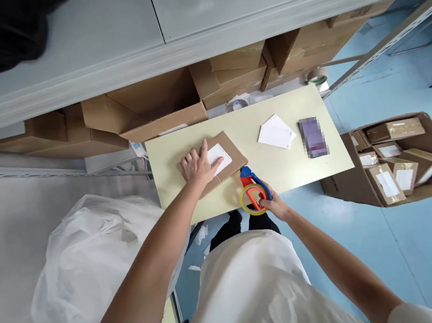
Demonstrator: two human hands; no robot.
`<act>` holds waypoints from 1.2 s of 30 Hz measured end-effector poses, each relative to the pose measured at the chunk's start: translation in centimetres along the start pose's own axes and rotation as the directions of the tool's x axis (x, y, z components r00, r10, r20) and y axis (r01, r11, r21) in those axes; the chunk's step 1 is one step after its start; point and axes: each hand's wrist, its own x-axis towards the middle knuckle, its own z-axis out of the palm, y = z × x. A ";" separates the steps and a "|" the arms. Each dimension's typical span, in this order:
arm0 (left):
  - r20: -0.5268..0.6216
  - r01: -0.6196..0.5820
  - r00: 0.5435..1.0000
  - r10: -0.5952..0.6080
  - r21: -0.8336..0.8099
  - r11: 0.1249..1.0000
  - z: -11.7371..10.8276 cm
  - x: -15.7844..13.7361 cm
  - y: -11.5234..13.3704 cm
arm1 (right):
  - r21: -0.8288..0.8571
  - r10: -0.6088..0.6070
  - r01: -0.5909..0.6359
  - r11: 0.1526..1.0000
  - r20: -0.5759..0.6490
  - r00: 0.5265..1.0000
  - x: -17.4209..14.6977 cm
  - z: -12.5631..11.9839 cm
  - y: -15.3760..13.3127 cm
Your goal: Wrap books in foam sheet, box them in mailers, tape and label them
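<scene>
My left hand [199,166] lies flat with spread fingers on a brown cardboard box [228,144], its thumb over a white label [219,156] on top. In my right hand [274,204] is a red and blue tape dispenser [246,177] with a ring of yellow tape, held near the table's front edge. The dispenser's blue head is close to the box's near right corner; whether it touches is too small to tell. Both rest above a pale yellow table [301,169].
White label sheets [275,132] and a blurred purple item [312,137] lie on the table's right side. Open cardboard boxes [159,99] line the shelf behind. A big carton [345,183] of labelled parcels stands at right, a white plastic bag [91,261] at left.
</scene>
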 end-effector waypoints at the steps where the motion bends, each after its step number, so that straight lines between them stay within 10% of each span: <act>1: 0.017 0.084 0.996 -0.083 -0.036 0.996 0.2 -0.5 -0.1 | -0.007 -0.003 0.003 1.000 -0.015 1.000 1.3 0.0 -1.0; 6: 0.047 0.186 0.982 -0.181 -0.175 0.967 0.3 -1.4 -1.2 | -0.135 0.074 -0.077 0.988 -0.025 0.997 8.9 -2.5 -7.5; 13: 0.049 -0.318 0.947 0.318 0.013 0.948 -1.5 3.3 -0.9 | -0.291 0.136 -0.090 0.952 0.140 0.981 12.9 -4.1 -11.7; 21: 0.044 -0.286 0.958 0.283 0.057 0.957 -1.3 3.4 -0.4 | -0.230 0.050 -0.010 0.973 0.167 0.985 11.1 -4.5 -10.2; 31: 0.035 -0.254 0.967 0.252 0.048 0.966 -1.3 2.9 -0.1 | -0.265 0.067 -0.029 0.964 0.135 0.989 -2.4 -5.1 -1.1; 36: -0.019 -0.074 0.997 0.074 0.018 0.997 -0.4 0.9 -0.2 | -0.249 0.047 -0.023 0.968 0.088 0.995 -2.6 -3.8 -0.3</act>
